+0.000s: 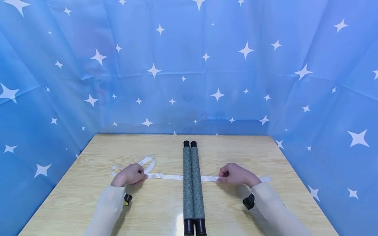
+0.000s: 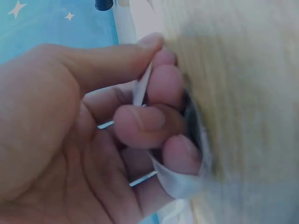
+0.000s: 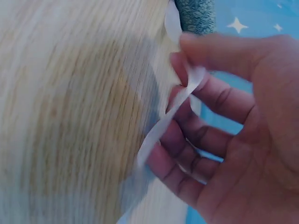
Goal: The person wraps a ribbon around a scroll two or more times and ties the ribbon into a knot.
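Two dark rods wrapped in grey-green patterned material [image 1: 192,183], like a scroll rolled from both ends, lie side by side on the table with black end caps. A white ribbon [image 1: 166,176] runs crosswise and is hidden where it meets the rolls. On the left side, my left hand [image 1: 130,174] pinches the ribbon between thumb and forefinger; a slack loop of it lies behind. In the left wrist view the ribbon [image 2: 180,184] also passes around the fingers. My right hand [image 1: 236,174] pinches the other stretch, whose tail [image 3: 161,126] crosses the fingers in the right wrist view.
The light wooden table [image 1: 156,209] spreads under everything. A blue curtain [image 1: 189,98] with white stars encloses its back and sides. Small black devices sit at the left wrist [image 1: 127,199] and the right wrist [image 1: 249,201].
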`<state>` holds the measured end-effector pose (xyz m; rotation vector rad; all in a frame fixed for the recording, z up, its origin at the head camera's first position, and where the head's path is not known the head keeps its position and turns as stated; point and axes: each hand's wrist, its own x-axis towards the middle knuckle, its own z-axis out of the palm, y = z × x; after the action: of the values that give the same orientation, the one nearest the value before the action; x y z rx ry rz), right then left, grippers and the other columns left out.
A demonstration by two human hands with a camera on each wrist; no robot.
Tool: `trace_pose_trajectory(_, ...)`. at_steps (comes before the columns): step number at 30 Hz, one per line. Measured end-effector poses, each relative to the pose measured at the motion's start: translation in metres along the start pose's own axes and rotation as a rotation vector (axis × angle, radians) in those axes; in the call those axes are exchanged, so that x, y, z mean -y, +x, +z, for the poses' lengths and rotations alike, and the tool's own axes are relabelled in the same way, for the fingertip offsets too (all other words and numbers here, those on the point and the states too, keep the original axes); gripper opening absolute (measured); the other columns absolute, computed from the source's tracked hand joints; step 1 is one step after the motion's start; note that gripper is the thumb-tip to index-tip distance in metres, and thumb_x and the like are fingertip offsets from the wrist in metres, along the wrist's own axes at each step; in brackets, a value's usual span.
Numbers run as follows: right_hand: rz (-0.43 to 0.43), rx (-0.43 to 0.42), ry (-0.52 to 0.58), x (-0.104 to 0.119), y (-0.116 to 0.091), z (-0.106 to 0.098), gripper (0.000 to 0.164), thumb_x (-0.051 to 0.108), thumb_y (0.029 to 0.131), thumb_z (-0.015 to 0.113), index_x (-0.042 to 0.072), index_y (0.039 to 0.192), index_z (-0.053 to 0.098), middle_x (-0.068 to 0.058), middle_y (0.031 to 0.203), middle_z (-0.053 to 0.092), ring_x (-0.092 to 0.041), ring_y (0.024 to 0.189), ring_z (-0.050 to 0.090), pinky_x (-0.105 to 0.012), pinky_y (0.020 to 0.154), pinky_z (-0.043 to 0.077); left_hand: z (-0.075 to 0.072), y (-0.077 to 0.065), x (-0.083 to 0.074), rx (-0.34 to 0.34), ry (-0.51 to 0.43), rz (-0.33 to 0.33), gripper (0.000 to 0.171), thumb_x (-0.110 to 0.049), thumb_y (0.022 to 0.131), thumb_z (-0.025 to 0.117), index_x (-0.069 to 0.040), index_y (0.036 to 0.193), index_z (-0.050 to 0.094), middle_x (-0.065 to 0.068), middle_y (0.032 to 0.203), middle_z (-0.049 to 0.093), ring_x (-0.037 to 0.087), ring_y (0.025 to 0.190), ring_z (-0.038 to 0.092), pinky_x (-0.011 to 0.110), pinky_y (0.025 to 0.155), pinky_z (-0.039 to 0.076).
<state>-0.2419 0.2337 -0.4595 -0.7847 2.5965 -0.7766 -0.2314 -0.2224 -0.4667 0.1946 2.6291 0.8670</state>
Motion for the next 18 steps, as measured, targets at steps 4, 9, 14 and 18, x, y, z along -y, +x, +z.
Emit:
trace_pose_trajectory(4,0.012,-0.007,0.084,-0.007,-0.004,-0.001,0.035,0.029,0.099,0.068,0.011,0.07,0.062,0.011,0.06,0.044,-0.003,0.052,0.034,-0.022,0.054,0.036,0.002,0.002,0.005,0.005,-0.069,0.081,0.033,-0.021,0.103,0.062,-0.003,0.075,0.061,-0.001,0.056,0.049,0.012,0.048,0.039,0.027,0.05,0.037)
trace_pose_trajectory(9,0.032,-0.04,0.178,-0.011,-0.006,-0.002,0.044,0.038,0.101,0.065,0.01,0.068,0.057,0.008,0.057,0.044,-0.006,0.049,0.032,-0.024,0.054,0.037,-0.002,0.003,0.01,-0.016,-0.16,0.144,0.032,-0.024,0.106,0.058,-0.001,0.084,0.064,0.0,0.056,0.051,0.012,0.045,0.037,0.028,0.048,0.038)
trace_pose_trajectory(14,0.047,-0.12,0.211,-0.017,-0.015,-0.005,0.043,0.038,0.102,0.064,0.01,0.07,0.054,0.007,0.059,0.04,-0.007,0.051,0.032,-0.025,0.058,0.038,-0.006,0.001,0.011,-0.03,-0.18,0.183,0.031,-0.029,0.104,0.061,-0.003,0.087,0.069,-0.002,0.054,0.05,0.01,0.044,0.037,0.027,0.046,0.037)
trace_pose_trajectory(18,0.09,-0.186,0.21,-0.022,-0.025,-0.012,0.044,0.041,0.102,0.064,0.01,0.072,0.053,0.007,0.061,0.035,-0.008,0.052,0.029,-0.026,0.057,0.035,-0.01,-0.004,0.01,-0.007,-0.164,0.239,0.031,-0.028,0.103,0.063,-0.002,0.088,0.069,-0.004,0.053,0.046,0.01,0.045,0.036,0.027,0.049,0.039)
